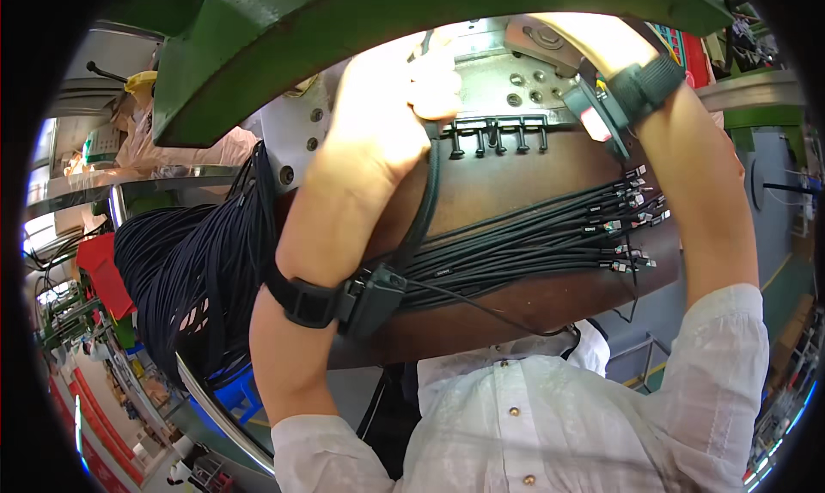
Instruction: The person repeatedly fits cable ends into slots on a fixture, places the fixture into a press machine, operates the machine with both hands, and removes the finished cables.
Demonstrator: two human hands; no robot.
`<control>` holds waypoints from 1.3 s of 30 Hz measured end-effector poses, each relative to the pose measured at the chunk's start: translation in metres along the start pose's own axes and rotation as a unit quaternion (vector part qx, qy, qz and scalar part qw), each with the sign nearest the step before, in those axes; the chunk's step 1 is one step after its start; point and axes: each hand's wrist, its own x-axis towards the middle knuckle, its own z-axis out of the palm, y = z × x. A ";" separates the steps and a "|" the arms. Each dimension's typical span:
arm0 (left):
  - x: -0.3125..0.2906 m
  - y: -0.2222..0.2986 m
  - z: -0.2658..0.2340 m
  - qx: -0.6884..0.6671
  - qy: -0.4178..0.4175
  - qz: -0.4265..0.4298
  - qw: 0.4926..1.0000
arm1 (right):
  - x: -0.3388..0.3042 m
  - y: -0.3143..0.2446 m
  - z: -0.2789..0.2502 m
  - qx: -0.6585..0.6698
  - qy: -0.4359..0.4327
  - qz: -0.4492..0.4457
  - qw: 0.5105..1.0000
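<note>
My left hand [421, 85] reaches up to the metal plate of a machine, its fingers curled around a black cable [432, 179] that hangs down from it. Strong light washes out part of this hand. Just right of it lies a black moulded strip with several short prongs [498, 134], at the plate's front edge. My right hand [597, 39] reaches in under the green machine frame, which hides its fingers. Below, a bundle of black cables [516, 244] with metal plugs [623, 226] lies across a brown table [507, 183].
The curved green machine frame [412, 20] spans the top, above both hands. A large coil of black cable [202, 269] hangs over a metal rail at the left. A red bin [105, 274] and a blue stool [232, 397] stand beyond it. Each wrist wears a strapped black device [374, 300].
</note>
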 end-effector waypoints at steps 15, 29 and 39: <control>0.008 0.028 -0.038 0.853 0.159 0.393 0.304 | 0.018 -0.027 -0.016 0.050 -0.013 0.052 0.997; 0.025 0.021 -0.057 0.889 0.105 0.419 0.153 | -0.005 -0.013 0.006 0.021 -0.082 0.092 0.992; 0.023 0.022 -0.063 0.837 0.173 0.452 0.256 | -0.014 0.006 0.009 0.155 -0.099 0.199 0.963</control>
